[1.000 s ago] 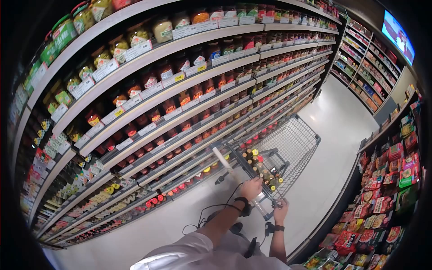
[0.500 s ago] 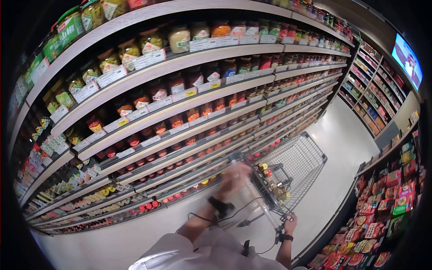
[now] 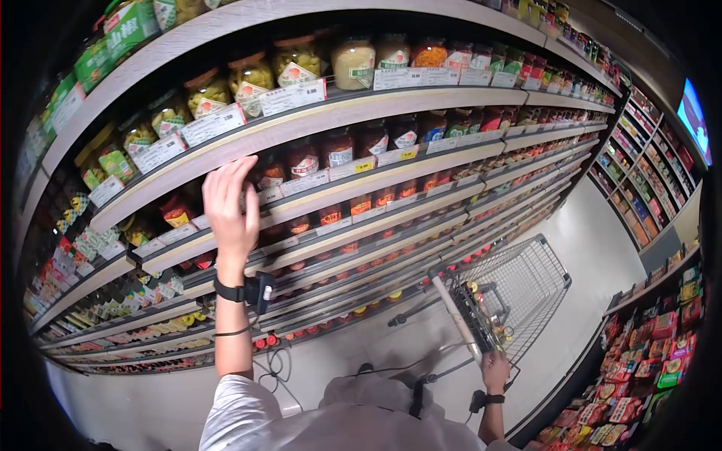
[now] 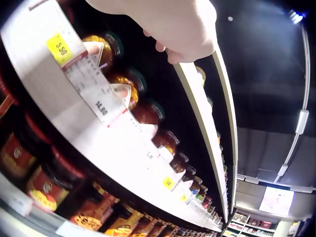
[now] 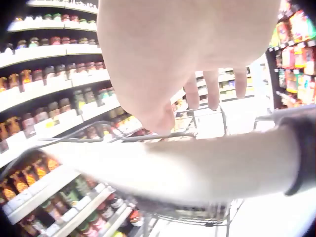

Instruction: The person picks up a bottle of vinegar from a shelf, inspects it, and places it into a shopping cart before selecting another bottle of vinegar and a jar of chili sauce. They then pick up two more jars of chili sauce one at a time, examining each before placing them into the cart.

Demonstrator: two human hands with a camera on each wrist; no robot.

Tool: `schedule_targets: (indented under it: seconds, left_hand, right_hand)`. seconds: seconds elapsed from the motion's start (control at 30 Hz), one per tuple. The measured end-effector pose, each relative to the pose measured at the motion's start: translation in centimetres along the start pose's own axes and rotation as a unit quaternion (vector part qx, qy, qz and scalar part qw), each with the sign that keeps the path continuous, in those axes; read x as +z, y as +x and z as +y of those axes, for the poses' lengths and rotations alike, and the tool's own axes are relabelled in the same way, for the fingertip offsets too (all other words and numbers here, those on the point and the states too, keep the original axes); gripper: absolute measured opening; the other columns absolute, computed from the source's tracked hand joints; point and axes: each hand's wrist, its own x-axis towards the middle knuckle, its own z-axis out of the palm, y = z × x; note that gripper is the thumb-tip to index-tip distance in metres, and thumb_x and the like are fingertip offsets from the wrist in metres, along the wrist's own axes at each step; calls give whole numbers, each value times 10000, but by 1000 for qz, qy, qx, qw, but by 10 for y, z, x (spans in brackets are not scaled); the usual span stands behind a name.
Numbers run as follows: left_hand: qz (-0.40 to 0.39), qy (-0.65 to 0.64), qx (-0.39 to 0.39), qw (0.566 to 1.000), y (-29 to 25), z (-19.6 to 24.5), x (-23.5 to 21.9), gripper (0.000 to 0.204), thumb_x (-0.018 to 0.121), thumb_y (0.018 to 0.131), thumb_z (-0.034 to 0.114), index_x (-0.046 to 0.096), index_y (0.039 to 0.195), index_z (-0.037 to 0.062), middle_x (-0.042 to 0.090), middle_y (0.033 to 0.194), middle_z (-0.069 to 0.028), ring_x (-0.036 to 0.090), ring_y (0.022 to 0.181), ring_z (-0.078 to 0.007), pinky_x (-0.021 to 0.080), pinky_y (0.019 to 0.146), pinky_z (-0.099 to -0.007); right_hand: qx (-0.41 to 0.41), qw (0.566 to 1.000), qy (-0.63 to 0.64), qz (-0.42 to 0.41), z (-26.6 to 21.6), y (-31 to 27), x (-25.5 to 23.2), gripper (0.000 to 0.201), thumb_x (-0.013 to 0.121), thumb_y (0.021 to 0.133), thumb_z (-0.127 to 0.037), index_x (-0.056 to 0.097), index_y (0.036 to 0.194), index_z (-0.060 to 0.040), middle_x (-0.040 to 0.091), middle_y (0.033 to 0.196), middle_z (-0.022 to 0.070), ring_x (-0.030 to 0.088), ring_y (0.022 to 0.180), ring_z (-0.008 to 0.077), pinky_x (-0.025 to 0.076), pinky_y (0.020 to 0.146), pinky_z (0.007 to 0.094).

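Note:
My left hand (image 3: 232, 210) is raised against the tall shelf, its fingers extended up across the edge of a row of small dark-red jars (image 3: 303, 162). Nothing shows in its grasp. In the left wrist view the hand (image 4: 173, 27) hangs above jars with dark lids (image 4: 131, 86), and most of its fingers are out of sight. Lower right, my right hand (image 3: 494, 370) holds the near end of the shopping cart's pale handle (image 3: 456, 316). The right wrist view shows that hand (image 5: 182, 54) above the overexposed handle, fingers bent downward.
The wire shopping cart (image 3: 538, 282) stands in the aisle, several bottles (image 3: 481, 301) near its handle. Price tags (image 3: 214, 124) line the shelf edges. Packaged food (image 3: 624, 376) fills the right-hand display. A black cable (image 3: 278, 366) hangs by the left arm.
My left hand has let go of the cart handle and moved up and left to the jar shelf. My right hand stays at the handle. The view has shifted toward the shelf.

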Motion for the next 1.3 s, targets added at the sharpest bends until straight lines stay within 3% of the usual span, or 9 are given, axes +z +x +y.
schedule_targets:
  seconds: [0.03, 0.13, 0.33, 0.47, 0.7, 0.87, 1.0, 1.07, 1.3]
  left_hand:
    - [-12, 20, 23, 999, 2, -3, -3, 406, 601, 821, -35, 679, 1210, 50, 687, 1158, -138, 618, 1096, -346, 449, 991, -452]
    - [-41, 47, 50, 997, 3, -8, 0, 356, 622, 865, 12, 674, 1216, 45, 689, 1140, -151, 625, 1049, -348, 469, 934, -431]
    - [-181, 118, -126, 968, 7, -22, 6, 359, 659, 966, 311, 680, 1158, 8, 685, 896, -217, 653, 820, -404, 500, 748, -456]
    - [-205, 125, -157, 958, 14, -40, 10, 490, 651, 951, 459, 710, 1068, -13, 676, 818, -274, 660, 808, -452, 533, 716, -484]
    - [-263, 158, -203, 930, 18, -42, 19, 525, 656, 934, 503, 711, 977, -18, 679, 839, -270, 660, 812, -451, 540, 701, -486]
    - [-248, 138, -180, 942, 14, -40, 29, 512, 654, 934, 491, 698, 1079, 2, 698, 861, -256, 674, 828, -448, 551, 719, -496]
    - [-196, 134, -163, 958, 16, -29, 33, 613, 729, 866, 553, 722, 847, -60, 570, 582, -261, 617, 626, -451, 516, 615, -445]
    - [-182, 140, -183, 956, 16, -26, 33, 587, 776, 832, 528, 727, 825, -57, 594, 585, -241, 634, 605, -423, 516, 602, -418]
    - [-10, 37, -157, 987, -5, -29, 42, 468, 889, 715, 447, 783, 927, 44, 721, 729, -147, 698, 677, -296, 494, 743, -348]
  right_hand:
    - [38, 997, 51, -32, -11, -2, 14, 355, 584, 963, -400, 666, 1023, -60, 710, 923, 230, 683, 870, 444, 531, 762, 542]
    - [66, 997, -18, -25, -24, -1, 31, 458, 525, 994, -483, 660, 1026, -46, 700, 864, 257, 672, 858, 478, 522, 771, 565]
    - [32, 988, 99, -115, 7, 28, 35, 661, 421, 1009, -600, 712, 943, -9, 667, 791, 256, 657, 851, 474, 499, 760, 503]
    - [41, 980, 130, -148, 35, 31, 62, 686, 459, 995, -622, 640, 784, 5, 580, 586, 84, 608, 516, 184, 486, 539, 345]
    - [134, 932, 233, -243, -29, 2, 20, 611, 521, 1008, -545, 597, 707, -19, 546, 578, 33, 549, 503, 140, 446, 499, 306]
    - [201, 865, 347, -302, -49, -22, 23, 496, 536, 1031, -488, 556, 739, -88, 440, 595, -33, 413, 485, 87, 337, 442, 274]
    - [233, 817, 401, -342, -58, -37, 28, 471, 531, 1040, -459, 567, 768, -77, 423, 597, -32, 396, 468, 86, 327, 422, 257]
    - [246, 798, 426, -349, -58, -46, 38, 464, 534, 1045, -435, 571, 772, -62, 443, 599, -17, 407, 463, 83, 323, 411, 255]
    - [203, 836, 377, -343, -83, -77, 39, 483, 528, 1052, -429, 564, 735, -66, 466, 563, -7, 421, 439, 90, 315, 409, 278]
